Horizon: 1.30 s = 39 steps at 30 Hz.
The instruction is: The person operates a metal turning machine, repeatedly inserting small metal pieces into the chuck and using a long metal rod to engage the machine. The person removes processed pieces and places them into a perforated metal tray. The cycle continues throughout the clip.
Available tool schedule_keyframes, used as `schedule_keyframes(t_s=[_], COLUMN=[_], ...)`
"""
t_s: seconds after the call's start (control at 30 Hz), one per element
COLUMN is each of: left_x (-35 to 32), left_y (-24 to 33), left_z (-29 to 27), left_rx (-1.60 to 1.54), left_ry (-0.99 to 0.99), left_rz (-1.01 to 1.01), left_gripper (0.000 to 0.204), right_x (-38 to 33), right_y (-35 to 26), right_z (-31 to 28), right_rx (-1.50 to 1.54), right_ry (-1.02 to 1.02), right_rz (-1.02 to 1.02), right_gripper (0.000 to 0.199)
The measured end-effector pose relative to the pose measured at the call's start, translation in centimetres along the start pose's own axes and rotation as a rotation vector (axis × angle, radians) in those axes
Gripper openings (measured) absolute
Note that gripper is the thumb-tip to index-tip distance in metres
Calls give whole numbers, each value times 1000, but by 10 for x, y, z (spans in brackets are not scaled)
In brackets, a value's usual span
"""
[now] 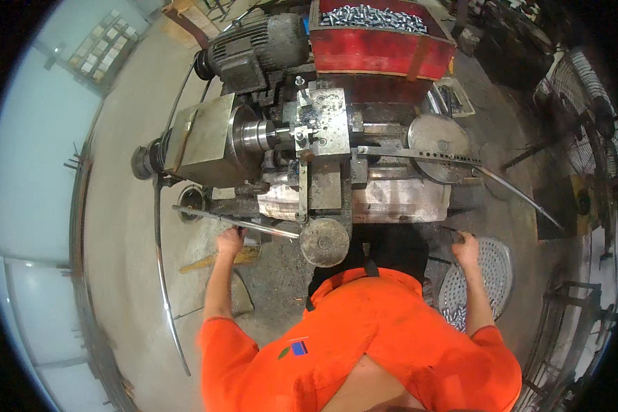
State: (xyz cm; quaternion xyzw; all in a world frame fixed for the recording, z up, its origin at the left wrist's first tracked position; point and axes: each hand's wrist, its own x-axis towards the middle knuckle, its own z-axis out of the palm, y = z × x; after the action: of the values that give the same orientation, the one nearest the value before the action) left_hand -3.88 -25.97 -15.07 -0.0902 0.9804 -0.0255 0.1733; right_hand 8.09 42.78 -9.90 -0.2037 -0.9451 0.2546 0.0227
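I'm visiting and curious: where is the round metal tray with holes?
In the head view, the round metal tray is right of centre, beside the person's right hand, with small metal pieces near its lower left edge.

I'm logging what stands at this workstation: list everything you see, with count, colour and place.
Lathe-like machine: 1, grey, centre
Motor: 1, dark grey, upper left of centre
Red bin: 1, red, top centre
Small metal pieces: too many to count, silver, in the bin; more at lower right
Front disc: 1, grey, machine's near side
Right disc: 1, grey, machine's right
Perforated container: 1, pale grey, lower right
Fan: 1, grey guard, far right
Wall: 1, pale blue, left
Orange top: 1, orange, bottom
Left grip: 1, bare, left of the front disc
Right grip: 1, bare, beside the container
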Motion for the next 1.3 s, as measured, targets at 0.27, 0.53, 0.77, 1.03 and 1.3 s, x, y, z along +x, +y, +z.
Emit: schedule_keyframes(t_s=[0.27,0.53,0.77,1.03,1.3], left_x=[5,-34,-75,-206,-209], left_y=[12,14,-59,-203,-146], left_z=[99,57,-51,-125,-76], left_rx=[-210,-362,-864,-443,-519], left_ry=[216,175,101,376,410], left_rz=[-192,-190,-185,-751,-879], left_gripper=[42,49,37,49,69], right_x=[6,81,105,98,104], right_y=[-40,-196,-407,-507,-505], right_z=[-9,-77,-23,45,50], right_rx=[14,178,228,-302,-263], right_ry=[-7,74,-28,-283,-294], right_rz=[-144,-545,-1149,-1081,-1140], right_gripper=[38,38,35,32,27])
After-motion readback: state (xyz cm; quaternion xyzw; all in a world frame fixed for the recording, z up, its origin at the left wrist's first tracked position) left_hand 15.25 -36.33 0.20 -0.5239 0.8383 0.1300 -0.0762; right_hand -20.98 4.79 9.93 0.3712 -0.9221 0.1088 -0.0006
